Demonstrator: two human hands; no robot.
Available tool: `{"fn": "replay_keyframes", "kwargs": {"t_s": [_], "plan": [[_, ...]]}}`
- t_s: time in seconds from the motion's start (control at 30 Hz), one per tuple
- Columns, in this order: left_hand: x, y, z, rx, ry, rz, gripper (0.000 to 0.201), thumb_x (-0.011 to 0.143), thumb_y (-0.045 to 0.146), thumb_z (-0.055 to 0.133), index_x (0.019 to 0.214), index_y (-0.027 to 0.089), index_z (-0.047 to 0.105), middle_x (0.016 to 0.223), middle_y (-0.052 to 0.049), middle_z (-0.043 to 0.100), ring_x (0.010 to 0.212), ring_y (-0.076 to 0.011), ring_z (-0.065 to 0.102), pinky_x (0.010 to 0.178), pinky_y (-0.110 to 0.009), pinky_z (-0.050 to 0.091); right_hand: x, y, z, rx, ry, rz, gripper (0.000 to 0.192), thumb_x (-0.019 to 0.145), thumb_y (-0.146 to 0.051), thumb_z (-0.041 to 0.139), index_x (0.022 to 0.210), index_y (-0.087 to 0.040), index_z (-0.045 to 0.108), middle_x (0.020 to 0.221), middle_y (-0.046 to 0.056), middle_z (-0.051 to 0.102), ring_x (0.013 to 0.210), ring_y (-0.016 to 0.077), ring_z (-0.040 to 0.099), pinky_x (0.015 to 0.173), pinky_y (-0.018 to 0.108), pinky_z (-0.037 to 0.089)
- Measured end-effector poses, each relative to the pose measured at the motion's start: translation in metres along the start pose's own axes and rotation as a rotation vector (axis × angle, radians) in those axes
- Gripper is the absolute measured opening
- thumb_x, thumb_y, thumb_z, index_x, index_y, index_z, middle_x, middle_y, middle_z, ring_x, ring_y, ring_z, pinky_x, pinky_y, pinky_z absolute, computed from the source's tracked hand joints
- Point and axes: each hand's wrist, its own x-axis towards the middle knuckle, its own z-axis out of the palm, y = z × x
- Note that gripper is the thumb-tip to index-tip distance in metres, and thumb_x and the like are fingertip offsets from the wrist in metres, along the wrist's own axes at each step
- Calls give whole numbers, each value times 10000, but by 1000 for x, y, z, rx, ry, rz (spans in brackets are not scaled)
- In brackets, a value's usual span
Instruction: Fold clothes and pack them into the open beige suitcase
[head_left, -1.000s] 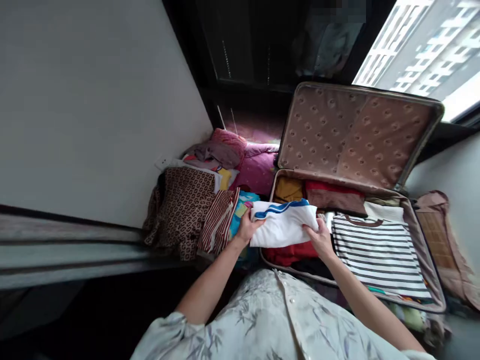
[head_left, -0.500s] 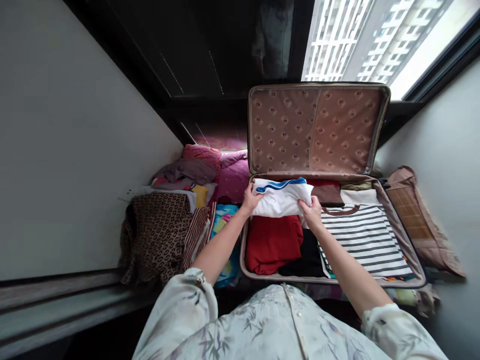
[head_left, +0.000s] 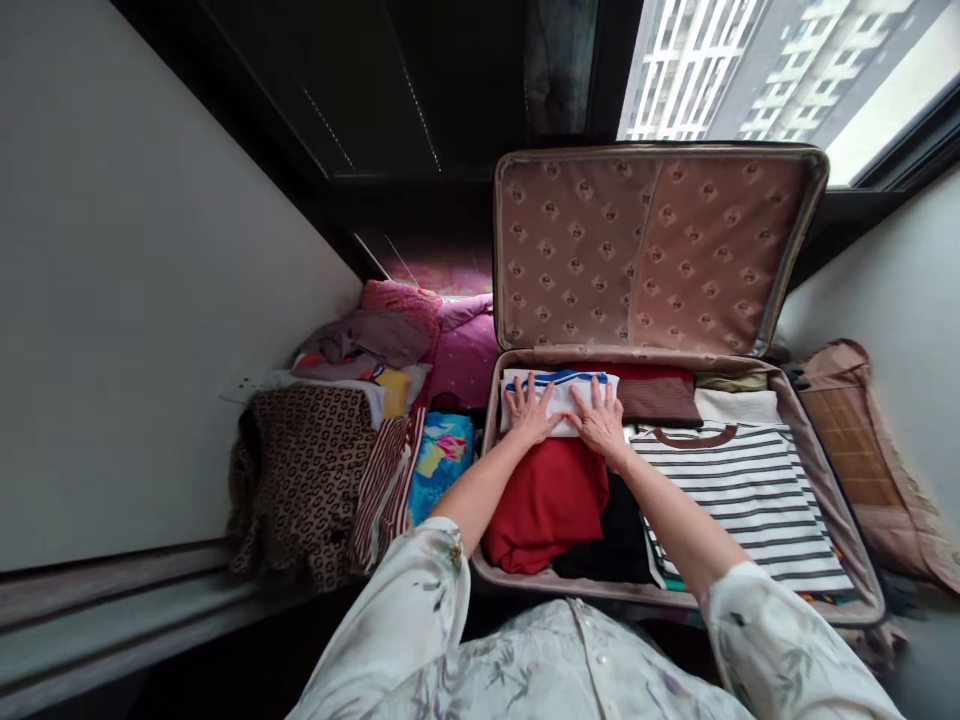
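Observation:
A folded white garment with a blue stripe [head_left: 561, 397] lies in the back left corner of the open suitcase [head_left: 679, 597]. My left hand [head_left: 531, 412] rests flat on its left part, fingers spread. On its right part lies my right hand [head_left: 598, 415], its fingers also apart. Just in front of both hands is a folded red garment [head_left: 547, 500], with a black garment [head_left: 615, 540] beside it. To the right sits a black-and-white striped garment [head_left: 742, 500] with a brown collar band. Brown folded cloth [head_left: 656, 398] is packed right of the white garment.
The suitcase lid [head_left: 652, 250] stands raised against the dark window frame. Left of the case are a blue flowered cloth [head_left: 441, 460], a red-striped cloth [head_left: 386, 485] and a brown patterned garment [head_left: 311, 470]. At the right, a pinkish-brown bag [head_left: 862, 440] lies by the wall.
The white garment has gone from being held above the suitcase to lying in its back left corner. Both hands have let go of its edges and now lie flat on it.

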Motion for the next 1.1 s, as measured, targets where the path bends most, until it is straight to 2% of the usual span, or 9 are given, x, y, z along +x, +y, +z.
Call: {"fn": "replay_keyframes", "kwargs": {"t_s": [0.17, 0.33, 0.47, 0.53, 0.6, 0.7, 0.8, 0.93, 1.1], "plan": [[22, -19, 14, -41, -144, -76, 885, 867, 718, 575, 1629, 410, 246, 1743, -50, -65, 1543, -486, -171, 1164, -783, 39, 22, 17, 31, 12, -140, -2, 723, 968, -670, 382, 1630, -415, 245, 1744, 74, -38, 1540, 500, 112, 1120, 654, 298], [8, -5, -3, -130, -157, -59, 889, 845, 631, 669, 1617, 363, 320, 1743, -77, -40, 1547, -491, -144, 1176, -771, 18, 21, 21, 35, -33, -200, -6, 744, 969, -702, 278, 1643, -411, 162, 1738, 79, -108, 1529, 514, 122, 1102, 680, 283], [-49, -14, -28, -296, 89, 107, 775, 891, 489, 675, 1586, 270, 410, 1722, -131, 130, 1577, -425, 88, 1229, -657, 204, 20, 25, 26, -21, -186, 0, 739, 968, -717, 249, 1633, -393, 240, 1739, 114, -21, 1518, 512, 153, 1079, 674, 302], [-98, -41, -39, -380, 281, 112, 620, 952, 442, 590, 1523, 221, 494, 1642, -149, 337, 1525, -330, 313, 1231, -519, 319, 18, 23, 16, -3, -111, -4, 709, 973, -696, 288, 1605, -379, 332, 1730, 131, 62, 1517, 504, 148, 1068, 685, 301], [-154, -84, -46, -434, 490, -68, 444, 1009, 374, 469, 1404, 214, 592, 1492, -141, 523, 1411, -262, 478, 1192, -436, 395, 14, 11, 3, 32, 54, -2, 675, 980, -629, 354, 1575, -315, 403, 1707, 172, 145, 1510, 493, 164, 1063, 702, 293], [-233, -160, -42, -439, 766, -508, 346, 1007, 327, 440, 1238, 177, 650, 1258, -162, 639, 1245, -262, 596, 1091, -438, 483, 9, -35, -11, 230, 248, -58, 643, 965, -504, 428, 1511, -166, 465, 1552, 264, 408, 1401, 444, 382, 1050, 654, 357], [-288, -214, -22, -375, 723, -801, 294, 919, 311, 585, 1149, 144, 659, 1126, -159, 652, 1141, -286, 630, 1048, -477, 504, 1, -117, -9, 617, 73, -157, 534, 919, -471, 471, 1315, -134, 594, 1138, 208, 687, 1021, 325, 644, 904, 499, 511], [-313, -237, 6, -385, 488, -683, 373, 849, 279, 677, 1205, 169, 647, 1212, -122, 623, 1208, -257, 599, 1094, -444, 478, -7, -233, 5, 907, -297, -192, 335, 838, -463, 597, 1020, -193, 678, 879, 103, 729, 825, 258, 692, 790, 389, 547], [-315, -246, 17, -421, 458, -700, 387, 876, 161, 586, 1261, 145, 624, 1211, -131, 621, 1235, -255, 599, 1099, -447, 479, 8, -325, 17, 856, -417, -153, 220, 719, -381, 768, 807, -206, 669, 740, 57, 694, 823, 264, 699, 788, 363, 535]]}}
